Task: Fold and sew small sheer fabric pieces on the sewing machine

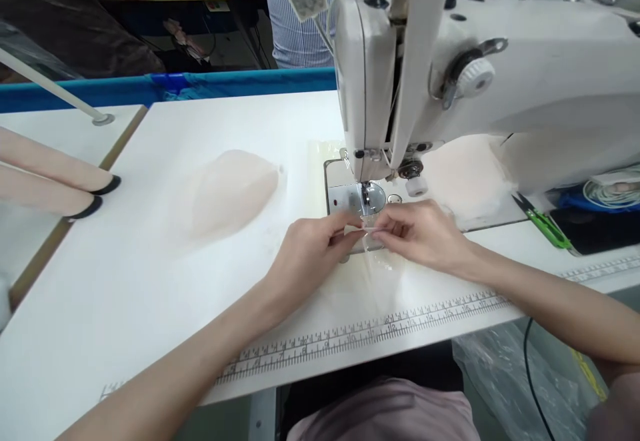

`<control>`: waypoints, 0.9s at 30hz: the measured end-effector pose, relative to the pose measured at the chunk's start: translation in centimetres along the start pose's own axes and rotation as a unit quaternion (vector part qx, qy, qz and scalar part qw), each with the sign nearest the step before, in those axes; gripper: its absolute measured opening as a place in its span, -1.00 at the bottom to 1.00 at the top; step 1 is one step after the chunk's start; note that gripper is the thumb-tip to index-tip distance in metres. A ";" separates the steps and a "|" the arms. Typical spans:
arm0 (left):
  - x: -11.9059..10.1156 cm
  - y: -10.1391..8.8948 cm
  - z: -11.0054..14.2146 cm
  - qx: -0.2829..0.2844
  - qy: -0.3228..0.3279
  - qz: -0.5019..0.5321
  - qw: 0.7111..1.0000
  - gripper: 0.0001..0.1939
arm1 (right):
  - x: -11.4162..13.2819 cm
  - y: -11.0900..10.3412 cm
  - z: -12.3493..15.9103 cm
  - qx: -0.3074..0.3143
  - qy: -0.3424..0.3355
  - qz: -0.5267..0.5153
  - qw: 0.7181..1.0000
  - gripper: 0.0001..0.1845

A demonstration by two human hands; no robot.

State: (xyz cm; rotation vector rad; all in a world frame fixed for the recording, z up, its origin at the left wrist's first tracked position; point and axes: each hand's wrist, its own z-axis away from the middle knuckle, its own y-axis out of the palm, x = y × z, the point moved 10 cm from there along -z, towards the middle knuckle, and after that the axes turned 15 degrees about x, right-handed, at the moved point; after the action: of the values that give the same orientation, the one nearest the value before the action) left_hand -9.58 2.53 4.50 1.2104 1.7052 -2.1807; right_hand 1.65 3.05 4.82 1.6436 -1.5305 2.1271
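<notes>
My left hand (311, 249) and my right hand (419, 233) meet just in front of the presser foot (369, 198) of a white sewing machine (450, 81). Both pinch a thin pale strip (369, 229) between thumb and fingers, held level over the needle plate (350, 195). A sheer, nearly clear piece of fabric (376, 269) lies under the hands on the white table (150, 281). A pale pink moulded cup (231, 189) rests on the table to the left of the machine.
A printed ruler (360, 333) runs along the table's front edge. Green thread snips (544, 222) lie right of the machine, next to coiled white cord (613, 189). Pale pieces with black tips (90, 194) lie on the left side table. Other people stand beyond a blue bin (170, 86).
</notes>
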 end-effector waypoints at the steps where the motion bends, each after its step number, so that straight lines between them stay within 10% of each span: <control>1: -0.2 0.1 0.2 -0.009 0.020 -0.004 1.000 -0.87 | 0.5 -0.1 0.3 -0.018 -0.021 0.035 0.999 -0.91; 8: -1.9 0.2 1.4 -0.059 0.127 -0.066 0.988 -0.79 | 1.8 -0.1 1.5 -0.081 -0.097 0.133 0.983 -0.88; 27: -2.4 -0.4 1.9 -0.093 0.139 -0.084 0.982 -0.81 | 2.7 0.6 1.6 -0.064 -0.131 0.157 0.977 -0.87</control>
State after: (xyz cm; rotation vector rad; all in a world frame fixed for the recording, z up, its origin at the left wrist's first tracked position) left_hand -9.16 0.12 6.40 1.4199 2.1397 -1.9544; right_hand 1.27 0.27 6.35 1.7973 -2.0837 1.9480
